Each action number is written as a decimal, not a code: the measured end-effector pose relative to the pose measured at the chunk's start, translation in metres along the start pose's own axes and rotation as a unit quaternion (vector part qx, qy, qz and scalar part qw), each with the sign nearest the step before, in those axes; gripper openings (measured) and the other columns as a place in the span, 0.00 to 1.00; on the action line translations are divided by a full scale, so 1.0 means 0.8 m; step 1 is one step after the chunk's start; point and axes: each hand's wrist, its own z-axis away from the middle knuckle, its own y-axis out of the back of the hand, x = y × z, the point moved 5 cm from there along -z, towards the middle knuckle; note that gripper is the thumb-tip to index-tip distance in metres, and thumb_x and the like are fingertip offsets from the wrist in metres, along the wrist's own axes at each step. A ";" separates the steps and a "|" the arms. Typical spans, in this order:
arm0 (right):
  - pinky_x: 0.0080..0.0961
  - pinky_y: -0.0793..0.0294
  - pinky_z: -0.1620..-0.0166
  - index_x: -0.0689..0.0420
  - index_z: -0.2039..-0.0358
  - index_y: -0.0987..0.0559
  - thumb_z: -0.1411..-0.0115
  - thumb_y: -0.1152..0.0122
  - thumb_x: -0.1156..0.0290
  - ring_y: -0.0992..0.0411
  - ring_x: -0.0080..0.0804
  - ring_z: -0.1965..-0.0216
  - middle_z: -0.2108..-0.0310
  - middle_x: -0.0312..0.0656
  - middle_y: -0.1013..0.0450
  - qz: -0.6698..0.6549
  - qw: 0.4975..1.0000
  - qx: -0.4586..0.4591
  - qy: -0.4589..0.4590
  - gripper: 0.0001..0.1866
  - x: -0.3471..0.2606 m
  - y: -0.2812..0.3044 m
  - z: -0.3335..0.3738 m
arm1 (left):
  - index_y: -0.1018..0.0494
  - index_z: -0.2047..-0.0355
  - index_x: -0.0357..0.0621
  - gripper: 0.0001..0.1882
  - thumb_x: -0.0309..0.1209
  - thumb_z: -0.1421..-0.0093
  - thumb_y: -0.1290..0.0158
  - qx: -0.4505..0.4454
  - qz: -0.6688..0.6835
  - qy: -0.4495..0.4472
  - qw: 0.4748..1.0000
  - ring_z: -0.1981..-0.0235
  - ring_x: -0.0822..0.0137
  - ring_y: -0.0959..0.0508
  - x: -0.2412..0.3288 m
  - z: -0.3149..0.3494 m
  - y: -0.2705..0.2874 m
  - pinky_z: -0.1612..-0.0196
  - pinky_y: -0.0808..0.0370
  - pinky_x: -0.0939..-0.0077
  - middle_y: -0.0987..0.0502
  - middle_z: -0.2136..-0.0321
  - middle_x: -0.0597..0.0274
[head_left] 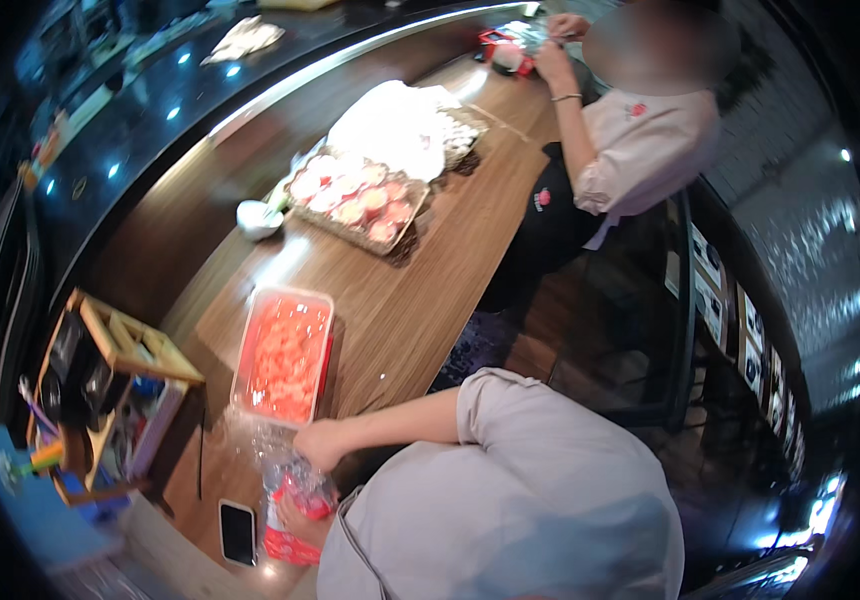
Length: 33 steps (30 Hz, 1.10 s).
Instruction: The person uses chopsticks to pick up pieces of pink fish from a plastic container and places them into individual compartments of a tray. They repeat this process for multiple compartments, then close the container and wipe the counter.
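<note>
My right hand [321, 444] is closed on crinkled clear plastic [275, 445] beside the near end of a rectangular clear tub. Below it, my left hand [303, 520] grips a clear plastic packet with red print [288, 545], its fingers partly hidden by the packet. The tub [325, 300] holds orange-red chunks [288, 360], apparently cut fruit, under a shiny surface. A dark-screened phone [238, 532] lies on the table next to the packet.
A wicker basket of pinkish round fruit [355, 200], a white bag [390, 125] and a small white bowl [260, 220] stand farther along the wooden table [380, 345]. A wooden organizer [135, 345] is at left. A co-worker [640, 150] handles a red packet [506, 50].
</note>
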 end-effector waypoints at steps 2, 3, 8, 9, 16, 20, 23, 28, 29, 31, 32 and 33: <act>0.44 0.24 0.63 0.62 0.72 0.18 0.59 0.32 0.55 0.23 0.55 0.67 0.72 0.56 0.23 -0.030 0.999 0.028 0.013 0.21 0.003 0.018 0.017 | 0.30 0.51 0.34 0.49 0.55 0.68 0.29 -0.044 0.017 0.018 0.999 0.51 0.42 0.28 0.000 -0.009 -0.016 0.46 0.34 0.48 0.26 0.56 0.44; 0.45 0.24 0.63 0.62 0.72 0.18 0.58 0.32 0.55 0.23 0.55 0.66 0.71 0.56 0.23 -0.025 0.999 0.035 -0.009 0.22 0.009 0.029 0.022 | 0.31 0.51 0.34 0.50 0.56 0.69 0.29 -0.057 0.042 0.015 0.997 0.51 0.42 0.28 -0.002 -0.021 -0.029 0.46 0.34 0.48 0.26 0.55 0.44; 0.45 0.24 0.61 0.62 0.70 0.19 0.57 0.31 0.52 0.24 0.55 0.65 0.70 0.57 0.23 -0.049 0.998 0.030 -0.001 0.24 0.033 0.018 0.013 | 0.31 0.50 0.34 0.49 0.60 0.65 0.33 -0.063 0.050 0.001 0.997 0.50 0.43 0.29 -0.012 -0.025 -0.048 0.44 0.36 0.49 0.26 0.54 0.44; 0.45 0.25 0.61 0.62 0.69 0.19 0.57 0.31 0.52 0.24 0.55 0.65 0.69 0.57 0.23 -0.062 0.998 0.033 0.006 0.24 0.039 0.012 0.008 | 0.30 0.50 0.34 0.49 0.60 0.64 0.34 -0.066 0.046 -0.019 0.997 0.50 0.43 0.29 -0.029 -0.018 -0.059 0.44 0.36 0.50 0.26 0.54 0.44; 0.44 0.26 0.61 0.63 0.68 0.20 0.59 0.26 0.48 0.25 0.55 0.65 0.68 0.58 0.23 -0.097 0.993 0.017 0.061 0.30 0.058 -0.006 -0.007 | 0.30 0.51 0.35 0.46 0.62 0.58 0.39 -0.117 0.031 -0.064 0.991 0.50 0.45 0.29 -0.039 -0.025 -0.065 0.45 0.37 0.53 0.26 0.54 0.47; 0.40 0.25 0.56 0.58 0.57 0.22 0.58 0.26 0.46 0.24 0.50 0.61 0.63 0.52 0.22 -0.041 0.999 -0.030 0.009 0.34 0.036 0.017 0.012 | 0.29 0.52 0.37 0.43 0.62 0.58 0.40 -0.153 0.025 0.002 0.988 0.51 0.48 0.28 -0.013 -0.047 -0.046 0.47 0.37 0.54 0.25 0.55 0.51; 0.40 0.26 0.54 0.58 0.56 0.22 0.58 0.26 0.46 0.25 0.51 0.59 0.61 0.53 0.22 -0.043 0.998 -0.027 0.034 0.34 0.044 0.011 0.010 | 0.28 0.54 0.39 0.41 0.60 0.58 0.39 -0.136 0.021 0.004 0.990 0.52 0.50 0.27 -0.041 -0.025 -0.081 0.48 0.37 0.54 0.25 0.56 0.54; 0.40 0.26 0.60 0.63 0.68 0.20 0.56 0.27 0.47 0.25 0.52 0.64 0.68 0.56 0.23 -0.106 0.990 -0.008 0.093 0.29 0.043 0.023 0.025 | 0.27 0.56 0.41 0.38 0.57 0.60 0.37 -0.098 0.015 -0.043 0.994 0.54 0.52 0.26 -0.057 0.000 -0.103 0.48 0.37 0.54 0.24 0.58 0.55; 0.40 0.26 0.58 0.61 0.64 0.21 0.57 0.26 0.48 0.24 0.52 0.63 0.66 0.55 0.23 -0.093 0.992 -0.023 0.079 0.30 0.046 0.019 0.022 | 0.27 0.56 0.41 0.37 0.56 0.60 0.37 -0.098 0.018 -0.043 0.994 0.54 0.52 0.26 -0.053 -0.003 -0.102 0.48 0.37 0.54 0.24 0.58 0.56; 0.40 0.26 0.56 0.59 0.57 0.22 0.57 0.25 0.48 0.24 0.51 0.61 0.63 0.53 0.22 -0.069 0.995 -0.050 0.049 0.33 0.060 0.006 0.013 | 0.27 0.57 0.41 0.36 0.56 0.60 0.37 -0.099 0.022 -0.046 0.994 0.54 0.52 0.26 -0.044 -0.008 -0.099 0.48 0.38 0.54 0.24 0.58 0.56; 0.40 0.26 0.56 0.59 0.58 0.22 0.57 0.26 0.47 0.24 0.51 0.62 0.64 0.53 0.22 -0.067 0.994 -0.050 0.066 0.33 0.064 0.001 0.010 | 0.27 0.57 0.42 0.36 0.55 0.60 0.37 -0.101 0.022 -0.048 0.993 0.54 0.52 0.26 -0.041 -0.010 -0.096 0.48 0.38 0.54 0.24 0.58 0.56; 0.40 0.25 0.57 0.60 0.60 0.21 0.57 0.26 0.47 0.24 0.51 0.62 0.65 0.54 0.22 -0.065 0.993 -0.050 0.083 0.32 0.068 -0.004 0.008 | 0.27 0.57 0.42 0.36 0.55 0.60 0.36 -0.101 0.024 -0.048 0.993 0.54 0.53 0.26 -0.037 -0.012 -0.093 0.48 0.38 0.54 0.24 0.58 0.56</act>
